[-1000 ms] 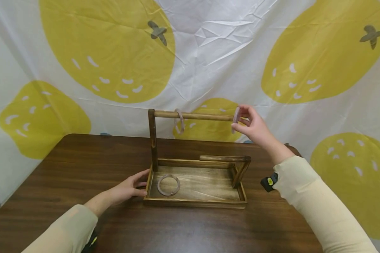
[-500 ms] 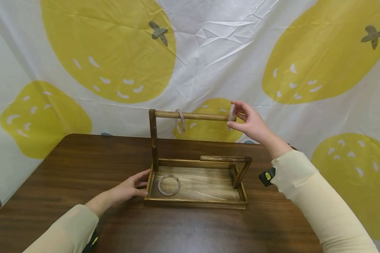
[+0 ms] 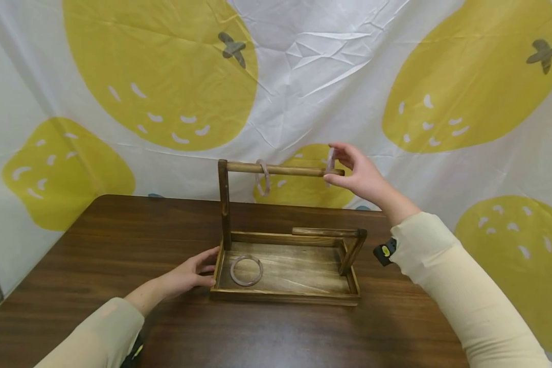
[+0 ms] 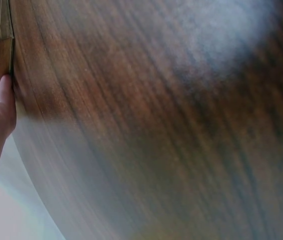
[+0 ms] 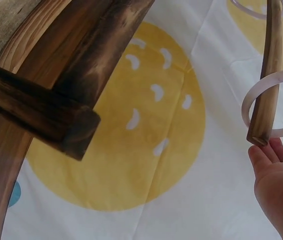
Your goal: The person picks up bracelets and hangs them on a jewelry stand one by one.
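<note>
Dark brown wood-grain table [image 3: 119, 245] with a wooden stand [image 3: 299, 266] on it: shallow tray, two bars. Clock centred on the tray, 12 away from the person. Stand looks rigid, fairly light; I'd brace it low on the tray wall. Top bar [image 3: 294, 170] spans 11 to 1, free end at 1. Low bar [image 3: 324, 232] sits between 1 and 2, free end pointing toward 9.

Left hand [image 3: 190, 273] at 9, fingers laid against the end wall, not wrapped round it. Right hand [image 3: 361, 176] just past 1, pinching a ring between thumb and fingertips.

Three pale mauve rings. Held ring [image 3: 330, 159] is round the top bar, just in from the free end. Hung ring [image 3: 266, 176] hangs off the same bar between 11 and 12. Tray ring [image 3: 246, 283] lies flat in the tray at 9.

Material's a guess: stone or resin. I'd expect light, stiff, slick, prone to chip if dropped. Best hold: pinch opposite sides of the band, fingertips out of the hole.
</note>
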Motion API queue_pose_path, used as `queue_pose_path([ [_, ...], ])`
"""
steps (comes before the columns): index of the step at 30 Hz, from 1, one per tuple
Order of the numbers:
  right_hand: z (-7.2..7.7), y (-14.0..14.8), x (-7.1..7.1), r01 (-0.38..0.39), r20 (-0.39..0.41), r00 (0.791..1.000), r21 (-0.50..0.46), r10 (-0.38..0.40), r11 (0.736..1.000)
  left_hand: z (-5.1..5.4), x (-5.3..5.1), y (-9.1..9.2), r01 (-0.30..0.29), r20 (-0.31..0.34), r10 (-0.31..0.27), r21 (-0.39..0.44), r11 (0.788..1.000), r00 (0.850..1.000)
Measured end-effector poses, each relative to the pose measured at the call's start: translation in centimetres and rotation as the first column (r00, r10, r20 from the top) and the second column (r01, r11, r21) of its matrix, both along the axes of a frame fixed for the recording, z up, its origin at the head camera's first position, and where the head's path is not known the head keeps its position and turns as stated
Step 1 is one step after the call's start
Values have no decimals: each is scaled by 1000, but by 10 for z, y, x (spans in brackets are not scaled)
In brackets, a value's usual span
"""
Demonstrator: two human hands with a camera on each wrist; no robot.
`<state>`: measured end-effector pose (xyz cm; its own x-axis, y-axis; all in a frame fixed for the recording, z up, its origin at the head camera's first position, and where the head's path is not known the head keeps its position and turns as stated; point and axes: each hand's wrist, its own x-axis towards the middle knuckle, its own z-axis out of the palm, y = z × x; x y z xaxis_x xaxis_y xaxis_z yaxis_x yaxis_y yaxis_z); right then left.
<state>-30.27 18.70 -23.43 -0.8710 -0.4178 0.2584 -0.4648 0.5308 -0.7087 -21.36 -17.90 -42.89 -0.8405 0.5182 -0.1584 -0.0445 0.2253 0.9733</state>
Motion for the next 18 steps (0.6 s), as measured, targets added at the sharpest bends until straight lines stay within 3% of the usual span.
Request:
queue_pose_path([
  [10, 4, -9, -1, -23, -3, 1000, 17, 23, 1000, -1, 0, -1, 20, -10, -20, 27, 999, 1000],
  [18, 4, -16, -2, -41, -26, 999, 47, 42, 998, -2, -1, 0, -2, -15, 2, 18, 1000, 1000],
])
